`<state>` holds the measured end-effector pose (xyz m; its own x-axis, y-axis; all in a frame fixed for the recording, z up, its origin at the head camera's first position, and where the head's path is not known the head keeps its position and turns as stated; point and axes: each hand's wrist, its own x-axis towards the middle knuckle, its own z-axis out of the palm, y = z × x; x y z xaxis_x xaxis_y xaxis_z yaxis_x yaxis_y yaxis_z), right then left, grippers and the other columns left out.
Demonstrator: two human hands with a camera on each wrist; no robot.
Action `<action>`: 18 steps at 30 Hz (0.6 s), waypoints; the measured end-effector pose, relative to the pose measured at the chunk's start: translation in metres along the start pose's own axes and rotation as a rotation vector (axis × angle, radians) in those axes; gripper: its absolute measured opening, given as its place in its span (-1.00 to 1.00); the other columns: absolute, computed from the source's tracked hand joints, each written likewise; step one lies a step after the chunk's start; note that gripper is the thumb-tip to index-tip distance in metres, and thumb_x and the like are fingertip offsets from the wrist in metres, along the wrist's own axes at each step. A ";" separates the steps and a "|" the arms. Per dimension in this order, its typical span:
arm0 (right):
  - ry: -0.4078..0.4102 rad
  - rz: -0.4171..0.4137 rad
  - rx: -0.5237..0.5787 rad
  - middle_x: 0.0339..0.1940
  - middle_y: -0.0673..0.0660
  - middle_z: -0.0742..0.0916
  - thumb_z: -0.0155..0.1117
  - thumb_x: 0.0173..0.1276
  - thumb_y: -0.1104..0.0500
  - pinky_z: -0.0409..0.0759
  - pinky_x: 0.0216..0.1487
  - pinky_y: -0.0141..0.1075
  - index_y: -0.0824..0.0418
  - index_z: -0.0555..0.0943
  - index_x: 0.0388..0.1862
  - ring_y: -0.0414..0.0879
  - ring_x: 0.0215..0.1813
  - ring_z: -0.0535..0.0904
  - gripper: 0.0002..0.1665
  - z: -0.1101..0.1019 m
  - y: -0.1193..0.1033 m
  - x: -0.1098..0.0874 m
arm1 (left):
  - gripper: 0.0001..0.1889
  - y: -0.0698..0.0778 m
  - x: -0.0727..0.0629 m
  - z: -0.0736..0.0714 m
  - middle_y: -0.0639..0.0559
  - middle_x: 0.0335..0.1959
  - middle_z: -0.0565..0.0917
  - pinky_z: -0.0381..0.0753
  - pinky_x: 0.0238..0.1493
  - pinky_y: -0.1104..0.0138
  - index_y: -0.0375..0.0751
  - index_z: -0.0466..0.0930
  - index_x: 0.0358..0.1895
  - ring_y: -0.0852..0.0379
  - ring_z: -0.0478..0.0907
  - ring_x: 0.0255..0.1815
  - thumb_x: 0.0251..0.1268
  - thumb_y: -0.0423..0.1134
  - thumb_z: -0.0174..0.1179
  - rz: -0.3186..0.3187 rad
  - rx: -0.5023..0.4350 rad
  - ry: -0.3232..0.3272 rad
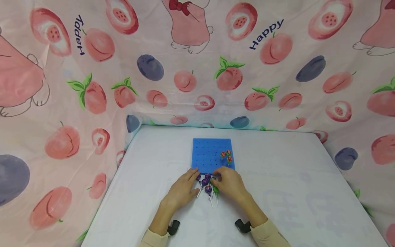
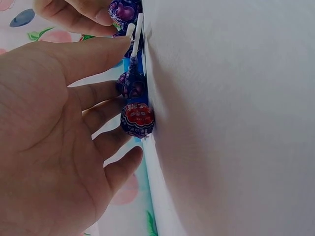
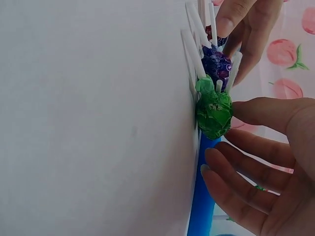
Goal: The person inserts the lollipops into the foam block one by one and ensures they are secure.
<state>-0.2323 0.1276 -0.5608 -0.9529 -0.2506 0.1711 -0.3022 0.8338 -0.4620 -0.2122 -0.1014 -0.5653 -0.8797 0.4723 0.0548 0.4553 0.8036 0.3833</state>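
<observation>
My left hand [image 1: 182,188] lies at the left of a loose bunch of purple-wrapped lollipops [image 1: 205,181]. Its fingers stay spread behind them, the thumb close to the white sticks [image 2: 138,34]. On the right, my right hand [image 1: 229,183] has its thumb and index finger around a green-wrapped lollipop [image 3: 214,114] by the board's front edge; the exact contact is partly hidden. A green lollipop [image 1: 216,189] shows below that hand. Behind both hands lies a blue board [image 1: 203,151] with rows of small holes. Three red-and-green lollipops [image 1: 228,153] stand upright in its right side.
A white-covered table [image 1: 277,178] extends around the board and hands. Fruit-patterned cloth [image 1: 185,103] hangs at the back and sides. Black wrist mounts [image 1: 242,226] sit below both wrists.
</observation>
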 end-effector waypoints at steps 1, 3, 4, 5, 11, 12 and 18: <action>-0.009 -0.001 0.000 -0.28 -0.03 0.77 0.63 0.22 0.03 0.55 -0.39 -0.37 0.11 0.81 -0.16 -0.27 -0.39 0.52 -0.72 0.001 0.000 0.000 | -0.30 0.000 0.000 0.000 -0.15 0.62 0.28 0.29 0.58 -0.01 -0.29 0.31 0.57 -0.19 0.20 0.63 0.49 -0.08 0.30 0.001 0.000 0.001; -0.030 -0.009 0.002 -0.32 -0.05 0.76 0.63 0.22 0.03 0.55 -0.40 -0.39 0.10 0.81 -0.17 -0.28 -0.39 0.51 -0.73 0.002 0.000 0.001 | -0.30 0.000 0.000 0.000 -0.16 0.62 0.28 0.29 0.58 -0.01 -0.30 0.32 0.56 -0.20 0.20 0.63 0.48 -0.09 0.31 0.004 0.000 0.002; -0.040 -0.014 0.002 -0.34 -0.06 0.75 0.63 0.22 0.03 0.54 -0.41 -0.40 0.10 0.81 -0.17 -0.29 -0.40 0.51 -0.74 0.003 0.001 0.001 | -0.30 -0.001 0.000 0.000 -0.16 0.62 0.28 0.29 0.58 -0.01 -0.30 0.32 0.56 -0.20 0.20 0.62 0.48 -0.09 0.31 0.005 0.000 0.002; -0.049 -0.020 0.001 -0.36 -0.06 0.75 0.63 0.22 0.04 0.55 -0.41 -0.40 0.10 0.81 -0.18 -0.29 -0.40 0.51 -0.75 0.003 0.001 0.001 | -0.30 -0.001 0.000 0.000 -0.16 0.62 0.28 0.29 0.58 -0.01 -0.30 0.32 0.56 -0.20 0.20 0.63 0.48 -0.09 0.31 0.005 -0.002 0.001; -0.067 -0.034 0.042 -0.35 -0.05 0.76 0.63 0.22 0.07 0.58 -0.38 -0.40 0.14 0.81 -0.18 -0.30 -0.39 0.55 -0.75 0.004 0.001 0.002 | -0.29 -0.001 0.000 -0.001 -0.16 0.63 0.27 0.27 0.59 -0.01 -0.29 0.32 0.56 -0.19 0.19 0.63 0.48 -0.09 0.31 0.009 -0.008 -0.003; -0.068 -0.036 0.057 -0.35 -0.04 0.76 0.62 0.22 0.08 0.59 -0.38 -0.41 0.15 0.81 -0.18 -0.30 -0.39 0.55 -0.75 0.005 0.001 0.002 | -0.30 -0.001 0.000 -0.001 -0.16 0.62 0.28 0.28 0.58 -0.01 -0.29 0.32 0.56 -0.20 0.20 0.63 0.48 -0.10 0.32 0.010 -0.009 -0.003; -0.069 -0.061 0.115 -0.34 -0.02 0.76 0.62 0.23 0.13 0.60 -0.39 -0.45 0.18 0.80 -0.20 -0.30 -0.40 0.56 -0.78 0.005 0.003 0.001 | -0.29 -0.002 -0.001 0.000 -0.16 0.62 0.28 0.29 0.58 -0.02 -0.29 0.32 0.56 -0.20 0.21 0.62 0.47 -0.10 0.33 0.014 -0.013 0.003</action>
<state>-0.2348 0.1273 -0.5667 -0.9311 -0.3352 0.1437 -0.3568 0.7554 -0.5497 -0.2125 -0.1030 -0.5663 -0.8736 0.4826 0.0632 0.4660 0.7919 0.3947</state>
